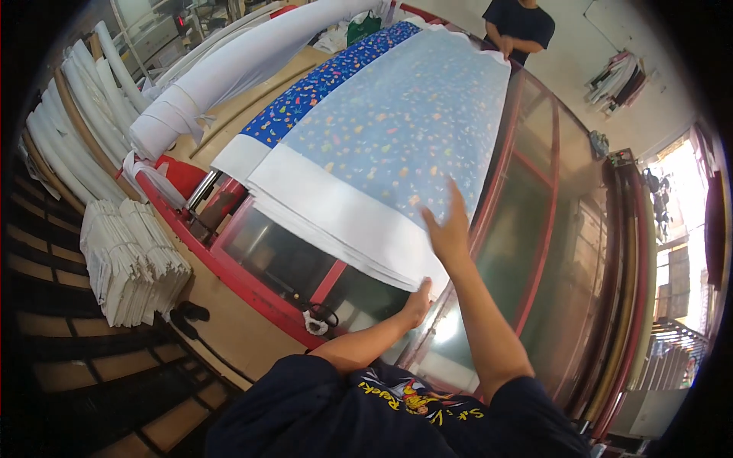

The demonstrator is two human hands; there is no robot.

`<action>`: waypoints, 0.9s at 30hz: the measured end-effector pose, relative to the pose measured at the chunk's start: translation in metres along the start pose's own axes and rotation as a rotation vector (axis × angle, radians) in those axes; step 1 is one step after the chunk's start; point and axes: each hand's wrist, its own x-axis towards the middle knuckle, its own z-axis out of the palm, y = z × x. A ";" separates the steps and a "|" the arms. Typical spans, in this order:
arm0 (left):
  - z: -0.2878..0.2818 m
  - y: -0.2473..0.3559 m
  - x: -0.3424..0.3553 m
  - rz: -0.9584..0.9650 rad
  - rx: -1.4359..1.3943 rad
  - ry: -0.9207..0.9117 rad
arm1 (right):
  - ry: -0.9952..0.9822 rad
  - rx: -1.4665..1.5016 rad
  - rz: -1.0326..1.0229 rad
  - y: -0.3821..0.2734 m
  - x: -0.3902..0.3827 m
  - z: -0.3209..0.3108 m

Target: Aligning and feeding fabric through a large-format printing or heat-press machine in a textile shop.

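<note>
Biggest thing in view was the long red-framed glass bench (pixel 534 252), stretched away from the camera toward the far wall. Most of its left half was covered by a stack of printed fabric sheets (pixel 397 130), pale blue with little coloured shapes and a plain white band along the near edge. A darker blue layer with the same sort of print (pixel 321 84) could be seen poking out on the left side of the stack. How many sheets were in the pile couldn't be counted, only that several white edges were layered at the near end.

One fat white fabric roll (pixel 229 69) was laid diagonally beside the bench, and a bunch of thinner white rolls (pixel 84 114) were leaned at the far left. One heap of folded white pieces (pixel 134 263) was sat on the floor.

At the far end, another person in a dark shirt (pixel 519 27) was seen with hands on the fabric edge.

Two hands were counted for the wearer. The right hand (pixel 449 229) was laid flat on top of the stack, fingers spread wide. The left hand (pixel 418 299) was tucked at the near corner, its grip pinched on the white edge.
</note>
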 end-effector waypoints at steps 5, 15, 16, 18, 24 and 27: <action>0.048 0.054 -0.048 -0.066 -0.211 -0.069 | 0.089 0.402 0.852 0.126 -0.106 -0.020; 0.021 0.158 -0.100 1.300 1.648 -0.364 | 0.293 0.959 1.127 0.185 -0.153 -0.116; 0.006 0.179 -0.095 1.432 1.752 -0.160 | 0.329 0.926 1.128 0.200 -0.164 -0.137; -0.013 0.212 -0.092 1.219 1.971 0.237 | 0.412 0.847 1.102 0.225 -0.184 -0.183; -0.047 0.141 -0.053 0.980 2.094 -0.112 | 0.536 0.723 0.830 0.226 -0.189 -0.337; -0.001 0.094 -0.056 0.928 1.981 -0.249 | 0.573 0.580 0.766 0.145 -0.129 -0.395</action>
